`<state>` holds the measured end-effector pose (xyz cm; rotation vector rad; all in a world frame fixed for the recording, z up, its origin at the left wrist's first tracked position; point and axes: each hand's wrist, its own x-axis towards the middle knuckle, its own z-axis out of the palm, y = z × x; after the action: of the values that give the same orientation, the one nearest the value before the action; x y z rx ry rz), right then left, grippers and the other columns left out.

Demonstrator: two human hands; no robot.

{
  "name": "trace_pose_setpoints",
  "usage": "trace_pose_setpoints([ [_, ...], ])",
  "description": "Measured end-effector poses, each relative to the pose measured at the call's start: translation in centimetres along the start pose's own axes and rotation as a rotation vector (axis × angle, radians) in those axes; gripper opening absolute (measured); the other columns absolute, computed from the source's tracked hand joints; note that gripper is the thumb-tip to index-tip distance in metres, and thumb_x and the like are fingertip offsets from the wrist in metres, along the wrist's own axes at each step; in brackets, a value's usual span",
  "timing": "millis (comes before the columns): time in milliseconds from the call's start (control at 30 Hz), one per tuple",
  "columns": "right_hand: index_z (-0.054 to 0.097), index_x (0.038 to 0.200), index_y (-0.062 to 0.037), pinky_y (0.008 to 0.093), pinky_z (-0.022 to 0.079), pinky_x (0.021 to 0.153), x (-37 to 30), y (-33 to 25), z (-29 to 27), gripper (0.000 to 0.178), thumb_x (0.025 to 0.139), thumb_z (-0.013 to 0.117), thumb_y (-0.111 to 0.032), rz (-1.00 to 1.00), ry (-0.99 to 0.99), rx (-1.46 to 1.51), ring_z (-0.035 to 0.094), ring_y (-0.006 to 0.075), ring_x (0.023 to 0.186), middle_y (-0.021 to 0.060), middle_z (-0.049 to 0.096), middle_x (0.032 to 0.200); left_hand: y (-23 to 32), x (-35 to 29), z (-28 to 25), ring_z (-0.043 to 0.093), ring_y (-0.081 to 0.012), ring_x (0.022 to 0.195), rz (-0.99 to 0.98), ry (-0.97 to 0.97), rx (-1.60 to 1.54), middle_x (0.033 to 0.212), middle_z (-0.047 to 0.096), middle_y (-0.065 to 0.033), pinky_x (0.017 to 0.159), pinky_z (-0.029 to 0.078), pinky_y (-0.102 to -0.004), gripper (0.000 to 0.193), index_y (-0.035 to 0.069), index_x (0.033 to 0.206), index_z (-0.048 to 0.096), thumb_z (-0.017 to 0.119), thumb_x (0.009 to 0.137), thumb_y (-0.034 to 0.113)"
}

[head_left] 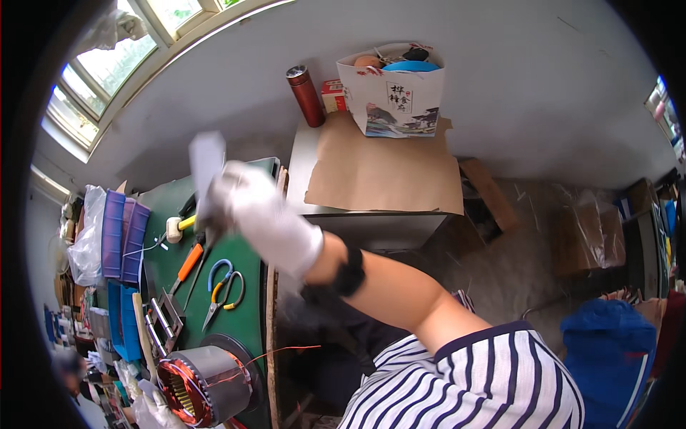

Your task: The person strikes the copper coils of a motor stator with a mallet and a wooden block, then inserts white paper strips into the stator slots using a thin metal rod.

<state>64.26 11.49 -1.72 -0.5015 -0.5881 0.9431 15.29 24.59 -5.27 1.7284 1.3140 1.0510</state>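
My right hand (250, 204), in a white glove, is raised over the green workbench (246, 247) and blurred by motion. Its fingers close on a pale grey flat piece (207, 161), too smeared to identify. At the lower left lies a motor stator (221, 379), a grey cylinder with reddish copper windings at its end and a loose copper wire trailing right. My left hand (158, 407), gloved too, is against the stator's winding end; its fingers are mostly hidden. Scissors (225, 289) with blue and yellow handles and an orange-handled tool (189, 262) lie below my right hand.
A white-headed mallet (175, 229), a metal fixture (164, 322), purple bins (125, 236) and a blue tray (125, 322) line the bench's left side. Beyond stands a side table with brown paper (386, 171), a red flask (306, 96) and a paper bag (393, 96). A person (78, 379) is at far left.
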Motion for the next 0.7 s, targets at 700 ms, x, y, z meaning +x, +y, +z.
trace_pose_setpoints([
  [700,0.057,0.077,0.0049,0.0291,0.043,0.06,-7.3,12.8,5.7,0.021,0.083,0.05,-0.013,0.229,-0.664,-0.916,0.053,0.0162,0.061,0.0093,0.055,0.065,6.8,-6.3,4.3,0.058,-0.0156,0.088,-0.02,0.518,0.014,0.101,0.062,-0.0095,0.081,0.046,-0.0283,0.029,-0.007,0.114,0.054,0.053,0.091,0.01],
])
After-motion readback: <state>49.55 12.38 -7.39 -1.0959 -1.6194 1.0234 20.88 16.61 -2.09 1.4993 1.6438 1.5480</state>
